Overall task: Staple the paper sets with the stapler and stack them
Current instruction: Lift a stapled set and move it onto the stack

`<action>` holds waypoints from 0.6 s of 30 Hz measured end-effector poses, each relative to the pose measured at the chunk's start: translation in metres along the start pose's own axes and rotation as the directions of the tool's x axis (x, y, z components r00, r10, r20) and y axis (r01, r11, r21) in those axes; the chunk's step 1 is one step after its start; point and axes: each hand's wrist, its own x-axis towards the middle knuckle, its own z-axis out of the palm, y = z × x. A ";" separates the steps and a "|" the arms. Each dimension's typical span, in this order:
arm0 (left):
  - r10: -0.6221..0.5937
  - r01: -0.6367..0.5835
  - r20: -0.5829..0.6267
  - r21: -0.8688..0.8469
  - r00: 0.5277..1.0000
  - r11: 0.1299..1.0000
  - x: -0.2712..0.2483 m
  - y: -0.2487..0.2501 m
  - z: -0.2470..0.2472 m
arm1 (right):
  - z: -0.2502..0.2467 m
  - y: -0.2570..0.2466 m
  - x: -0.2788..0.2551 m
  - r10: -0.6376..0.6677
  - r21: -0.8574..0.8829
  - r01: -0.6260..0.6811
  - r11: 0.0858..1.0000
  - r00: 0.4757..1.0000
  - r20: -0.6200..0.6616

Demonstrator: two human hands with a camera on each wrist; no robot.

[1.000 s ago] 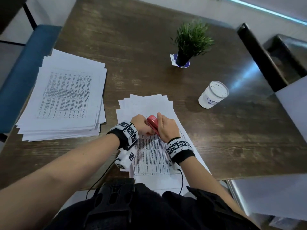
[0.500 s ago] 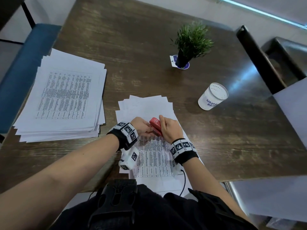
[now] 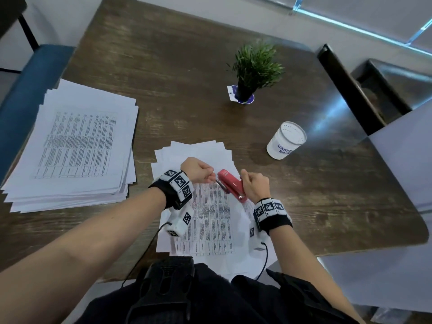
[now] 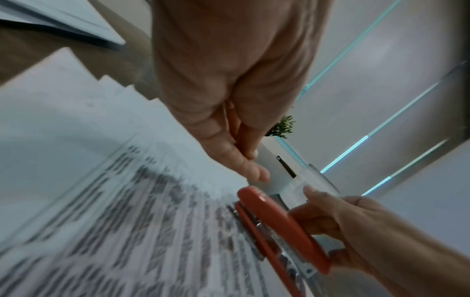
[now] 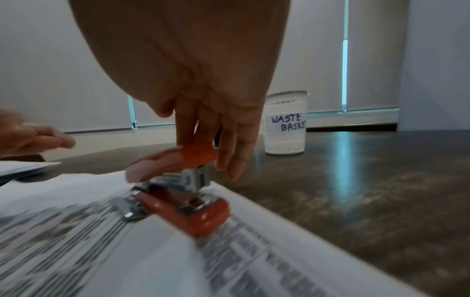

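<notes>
The red stapler (image 3: 230, 184), small, rigid and best taken across its top lever, is gripped by the right hand (image 3: 253, 187) over the printed paper set (image 3: 211, 216) at the tabletop's (image 3: 163, 66) near edge, while the left hand (image 3: 196, 170), fingers curled, pinches the limp sheets' top corner, the finished stack (image 3: 77, 146) lying at the left edge.
</notes>
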 end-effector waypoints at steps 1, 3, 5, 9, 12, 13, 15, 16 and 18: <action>0.028 -0.028 0.004 0.039 1.000 0.999 0.002 0.008 0.005 | -0.008 0.006 0.003 0.024 0.018 -0.023 1.000 1.000 -0.019; 0.092 -0.096 0.038 0.113 0.995 0.989 0.004 0.027 0.017 | -0.024 0.021 0.008 0.101 0.013 -0.101 0.995 0.994 -0.031; 0.148 -0.170 0.118 0.207 0.982 0.964 0.006 0.050 0.032 | -0.038 0.041 0.014 0.197 -0.057 -0.197 0.979 0.980 -0.012; 0.213 -0.291 0.214 0.463 0.953 0.837 0.017 0.105 0.065 | -0.053 0.087 0.024 0.302 -0.228 -0.281 0.932 0.951 0.061; 0.260 -0.350 0.238 0.536 0.936 0.768 0.032 0.140 0.088 | -0.054 0.113 0.026 0.283 -0.333 -0.242 0.912 0.956 0.081; 0.270 -0.357 0.238 0.529 0.933 0.770 0.039 0.148 0.096 | -0.053 0.118 0.025 0.267 -0.356 -0.225 0.907 0.961 0.073; 0.285 -0.359 0.222 0.497 0.933 0.790 0.051 0.161 0.115 | -0.053 0.125 0.024 0.241 -0.379 -0.198 0.904 0.968 0.071; 0.292 -0.360 0.213 0.481 0.932 0.799 0.057 0.165 0.124 | -0.053 0.128 0.024 0.241 -0.382 -0.192 0.904 0.967 0.083; 0.302 -0.357 0.192 0.455 0.934 0.815 0.068 0.170 0.142 | -0.055 0.133 0.028 0.242 -0.386 -0.178 0.905 0.962 0.124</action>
